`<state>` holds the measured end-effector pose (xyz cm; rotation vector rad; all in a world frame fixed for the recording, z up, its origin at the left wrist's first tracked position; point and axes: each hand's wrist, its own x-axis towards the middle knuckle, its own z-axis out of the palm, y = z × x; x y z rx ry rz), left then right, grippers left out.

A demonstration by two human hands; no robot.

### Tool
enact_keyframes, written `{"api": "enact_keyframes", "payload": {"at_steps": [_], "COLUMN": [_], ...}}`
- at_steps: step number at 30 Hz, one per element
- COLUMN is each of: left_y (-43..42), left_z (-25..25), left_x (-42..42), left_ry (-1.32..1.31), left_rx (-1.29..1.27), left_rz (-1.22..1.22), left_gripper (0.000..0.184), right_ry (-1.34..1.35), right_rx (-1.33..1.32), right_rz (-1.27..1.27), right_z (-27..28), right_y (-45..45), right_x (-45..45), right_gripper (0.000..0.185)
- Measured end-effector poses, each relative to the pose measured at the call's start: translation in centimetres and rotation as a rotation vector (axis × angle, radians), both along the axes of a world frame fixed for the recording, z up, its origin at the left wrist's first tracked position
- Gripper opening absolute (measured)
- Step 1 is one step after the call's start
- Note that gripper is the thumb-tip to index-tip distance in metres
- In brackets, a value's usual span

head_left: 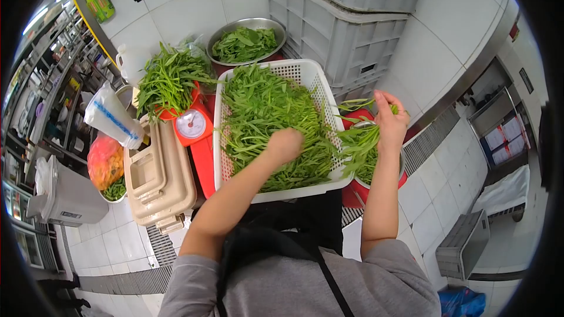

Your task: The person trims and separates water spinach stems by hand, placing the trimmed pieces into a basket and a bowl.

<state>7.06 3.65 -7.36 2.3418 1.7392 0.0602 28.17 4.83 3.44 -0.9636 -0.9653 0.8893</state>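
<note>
A white plastic basket full of leafy green stems stands in front of me. My left hand is down among the greens in the basket, its fingers curled and partly hidden; what they hold cannot be made out. Over the basket's right side, my right hand is raised, closed around a bunch of green stems whose leaves hang down. Beneath that bunch, a metal bowl with more greens sits on something red.
A red scale heaped with greens stands left of the basket, near beige lids. Behind are a metal bowl of leaves and stacked grey crates. A grey bin stands far left, a grey crate at the right.
</note>
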Motion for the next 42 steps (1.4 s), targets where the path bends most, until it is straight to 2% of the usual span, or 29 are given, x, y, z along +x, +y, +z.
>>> {"api": "enact_keyframes", "payload": {"at_steps": [1, 4, 5, 9, 11, 12, 15, 18, 23, 27, 28, 31, 34, 38, 41, 42], "left_y": [0.3, 0.9, 1.3, 1.9, 2.3, 2.4, 2.9, 1.3, 0.8, -0.8, -1.3, -2.2, -2.0, -2.6, -2.5, -2.2], "left_z": [-1.2, -2.7, -2.7, 5.5, 10.9, 12.6, 16.0, 19.8, 20.2, 19.7, 19.8, 19.3, 18.2, 18.1, 17.0, 16.3], "left_x": [0.9, 2.0, 1.9, -1.2, -3.2, -4.1, -6.5, -7.1, -8.2, -7.7, -7.6, -7.6, -7.9, -7.9, -7.3, -6.9], "left_ry": [0.112, 0.076, -0.025, -0.419, -0.709, -0.8, -1.101, -1.076, -1.135, -1.214, -1.147, -1.212, -1.131, -1.067, -1.134, -1.358], "left_rx": [-0.041, -0.029, -0.019, 0.062, -0.087, -0.073, -0.032, 0.066, 0.215, 0.204, 0.228, 0.229, 0.263, 0.243, 0.279, 0.203], "left_rz": [-0.003, -0.021, -0.003, 0.013, 0.183, 0.206, 0.226, 0.289, 0.253, 0.193, 0.215, 0.184, 0.152, 0.169, 0.199, 0.227], "left_gripper": [0.02, 0.021, 0.022, 0.027, 0.025, 0.023, 0.02, 0.019, 0.02, 0.022, 0.021, 0.02, 0.019, 0.012, 0.011, 0.012], "right_ry": [-0.024, -0.125, -0.129, -0.158, -0.228, -0.285, -0.312, -0.268, -0.263, -0.31, -0.327, -0.377, -0.465, -0.275, -0.366, -0.363], "right_rx": [0.001, 0.001, -0.01, -0.077, -0.08, 0.016, 0.074, 0.083, 0.149, 0.147, 0.123, 0.106, 0.224, -0.028, 0.221, 0.301], "right_rz": [-0.008, -0.011, -0.004, 0.062, 0.144, 0.158, 0.349, 0.432, 0.481, 0.468, 0.465, 0.534, 0.52, 0.67, 0.5, 0.453], "right_z": [-0.1, -0.5, -0.5, -0.6, -1.7, -2.7, -2.0, -0.8, 2.2, 3.2, 3.4, 3.4, 3.4, 3.3, 2.2, 2.1], "right_y": [-0.2, -0.8, -1.1, -2.0, -1.6, -1.1, -1.7, -1.6, -1.2, -1.0, -1.1, -1.1, -1.2, -1.2, -1.3, -1.4], "right_x": [0.0, -0.3, -0.2, -0.7, -1.7, -2.5, -5.6, -8.3, -12.0, -14.0, -14.2, -14.1, -13.6, -13.0, -13.3, -13.3], "right_gripper": [0.016, 0.014, 0.014, 0.011, 0.011, 0.011, 0.013, 0.012, 0.014, 0.016, 0.016, 0.016, 0.017, 0.011, 0.006, 0.006]}}
